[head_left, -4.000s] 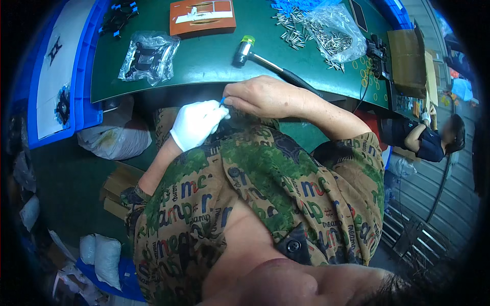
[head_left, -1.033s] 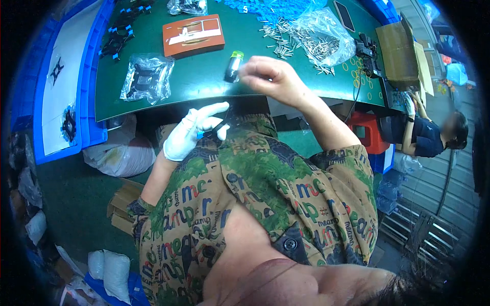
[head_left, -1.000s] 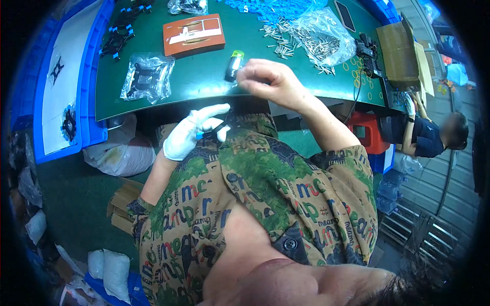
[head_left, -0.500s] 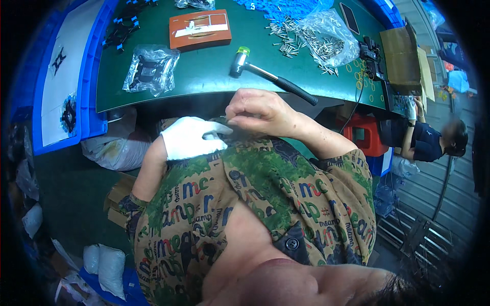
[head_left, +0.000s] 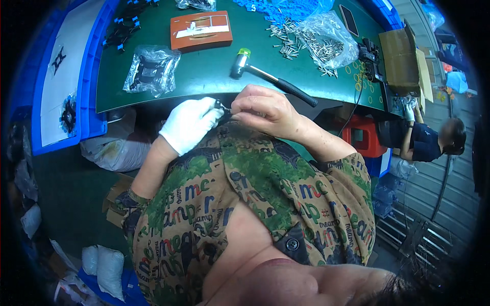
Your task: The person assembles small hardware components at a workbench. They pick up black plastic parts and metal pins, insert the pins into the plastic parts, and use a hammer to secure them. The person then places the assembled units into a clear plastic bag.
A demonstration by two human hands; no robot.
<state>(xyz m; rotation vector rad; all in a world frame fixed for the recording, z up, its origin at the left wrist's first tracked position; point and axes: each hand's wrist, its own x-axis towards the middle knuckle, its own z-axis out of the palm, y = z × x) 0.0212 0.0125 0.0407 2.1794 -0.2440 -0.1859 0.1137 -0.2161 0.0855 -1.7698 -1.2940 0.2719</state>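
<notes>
My left hand [head_left: 191, 125], in a white glove, is closed on a small black part [head_left: 220, 106] in front of the table edge. My bare right hand [head_left: 264, 109] comes in from the other side with thumb and fingers pinched together. Between the hands a thin shiny bit shows at the black part; what the right fingers grip is too small and hidden to name. On the table just beyond lies a mallet [head_left: 263, 75] with a yellow-green face and black grip. Left of it is a clear bag of black parts [head_left: 152, 70].
An orange-brown box [head_left: 200, 31] sits farther back. Loose metal pins [head_left: 288, 46] lie beside a clear plastic bag [head_left: 334, 43] of more pins. Blue pieces, a phone [head_left: 348, 19] and yellow rings are beyond. A blue tray [head_left: 89, 76] stands left; a co-worker [head_left: 426, 137] is at right.
My left hand has risen and turned, its fingers now closed round the black part, which has come into view. My right hand has shifted slightly up and stays pinched.
</notes>
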